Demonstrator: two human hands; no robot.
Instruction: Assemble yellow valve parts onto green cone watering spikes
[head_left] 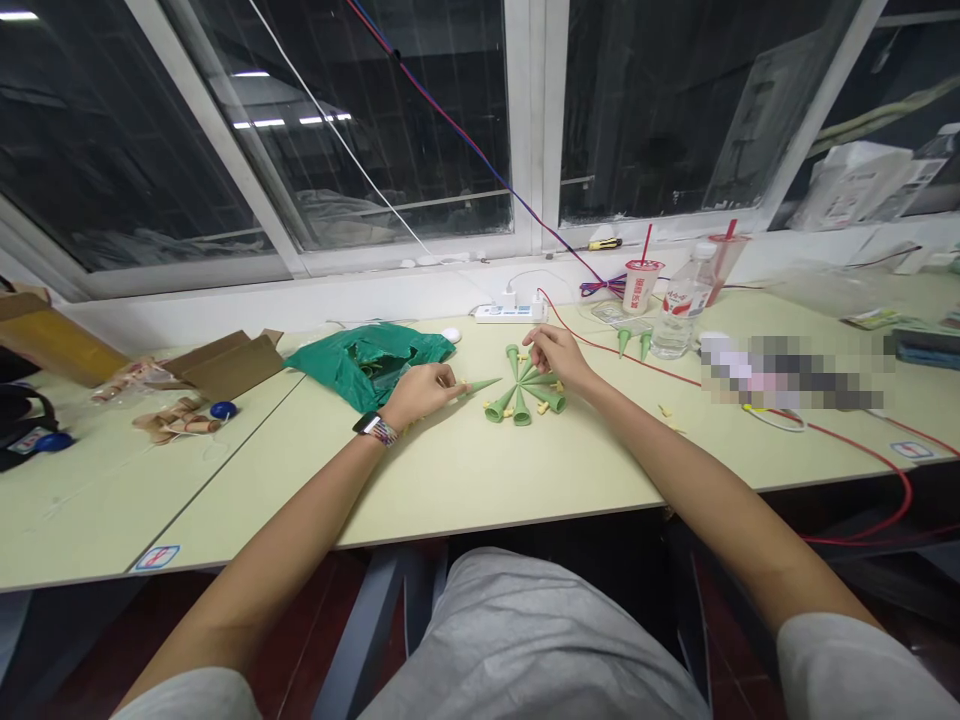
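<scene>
My left hand (421, 394), with a watch on its wrist, pinches a slim green plastic cone (480, 386) by its wide end. The cone's tip points right, toward several similar green cones (522, 408) laid in a ring like spokes, tips inward. Above the far right of this ring is my right hand (556, 354), its fingers bent and a little apart; I see nothing held in it. Small yellow pieces (559, 387) lie between and beside the cones. A crumpled green plastic bag (352, 360), torn at the top, lies just behind my left hand.
Two more green cones (624, 342) stand near a water bottle (681, 305) and a drink cup (641, 287). A white power strip (511, 313) lies against the wall; a red cable (637, 362) crosses the table. Wooden toys (176, 420) and a cardboard box (229, 368) are at left.
</scene>
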